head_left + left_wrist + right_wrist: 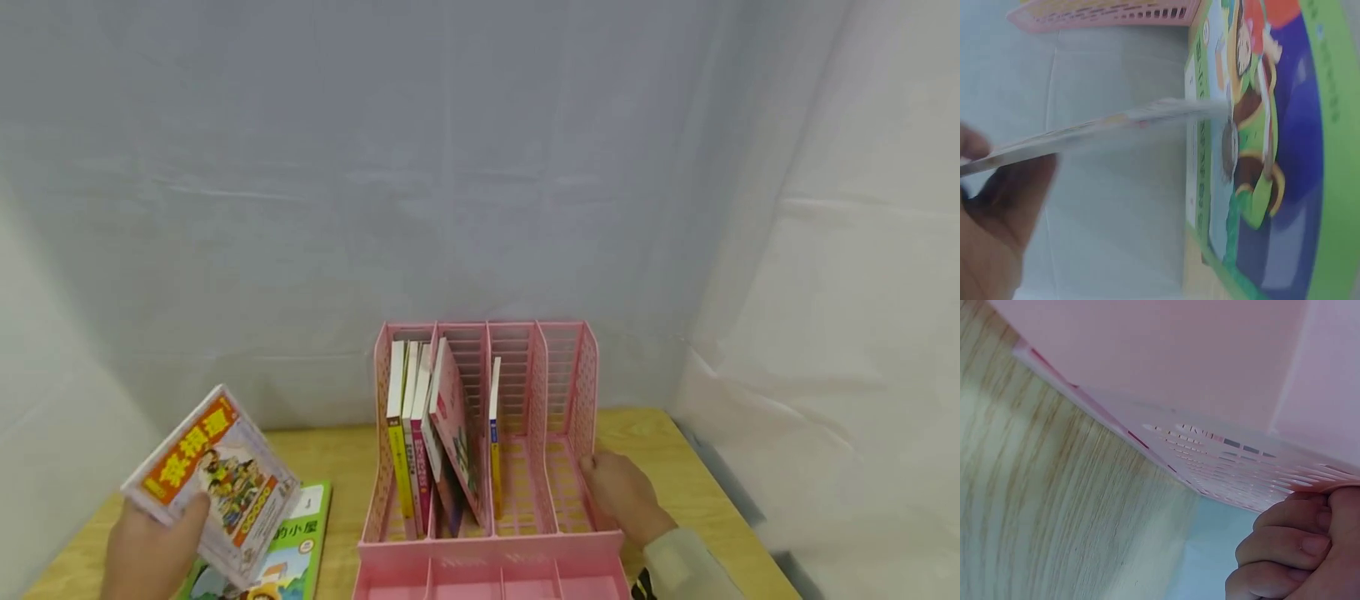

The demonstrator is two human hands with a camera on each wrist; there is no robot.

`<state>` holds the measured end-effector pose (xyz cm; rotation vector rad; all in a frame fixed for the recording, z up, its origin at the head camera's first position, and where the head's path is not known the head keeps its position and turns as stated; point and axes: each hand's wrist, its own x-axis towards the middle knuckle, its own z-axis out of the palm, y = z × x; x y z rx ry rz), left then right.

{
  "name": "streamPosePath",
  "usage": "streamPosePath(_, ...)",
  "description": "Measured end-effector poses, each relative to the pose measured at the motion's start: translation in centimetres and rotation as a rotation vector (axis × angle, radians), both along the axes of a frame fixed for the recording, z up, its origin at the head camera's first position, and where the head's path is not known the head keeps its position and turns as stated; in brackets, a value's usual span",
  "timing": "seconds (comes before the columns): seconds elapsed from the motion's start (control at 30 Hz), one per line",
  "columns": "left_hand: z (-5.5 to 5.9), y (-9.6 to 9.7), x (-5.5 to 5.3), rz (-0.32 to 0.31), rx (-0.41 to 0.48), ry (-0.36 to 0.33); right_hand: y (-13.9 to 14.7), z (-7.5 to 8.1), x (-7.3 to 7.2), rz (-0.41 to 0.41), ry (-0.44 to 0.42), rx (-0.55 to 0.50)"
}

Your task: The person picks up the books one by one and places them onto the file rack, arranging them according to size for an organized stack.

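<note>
My left hand (153,546) grips a thin book (225,492) by its lower left edge, thumb on the front. Its cover is pale with a red-and-yellow title band, and it is tilted. In the left wrist view the book is edge-on and blurred. Beneath it on the table lies a green book (303,546), partly covered by the held one. My right hand (622,492) grips the right side wall of a pink desk file rack (491,546), fingers curled at its edge in the right wrist view.
Several books (408,433) stand in the rack's leftmost slot. A pink-covered book (455,417) leans in the second, and a thin yellow-and-blue-spined book (495,442) stands in the third. The wooden table (652,433) is bordered by pale sheeting (450,167).
</note>
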<state>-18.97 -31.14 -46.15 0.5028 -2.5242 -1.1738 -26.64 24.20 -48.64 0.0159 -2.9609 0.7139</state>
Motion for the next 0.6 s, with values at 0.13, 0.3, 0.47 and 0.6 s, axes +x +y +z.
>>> streamPosePath(0.13,0.0,0.6,-0.3,-0.199,-0.017,-0.105,-0.1,0.1,0.0,0.001,-0.006,0.006)
streamPosePath(0.3,-0.9,0.4,-0.6,-0.301,-0.039,-0.176,-0.1,0.1,0.0,-0.004,-0.011,0.009)
streamPosePath(0.47,-2.0,0.4,-0.8,-0.364,-0.131,-0.333,0.0,0.0,0.0,-0.012,-0.01,0.032)
streamPosePath(0.6,-2.2,0.6,-0.7,-0.362,-0.162,-0.39,-0.1,0.2,-0.1,0.005,0.0,0.038)
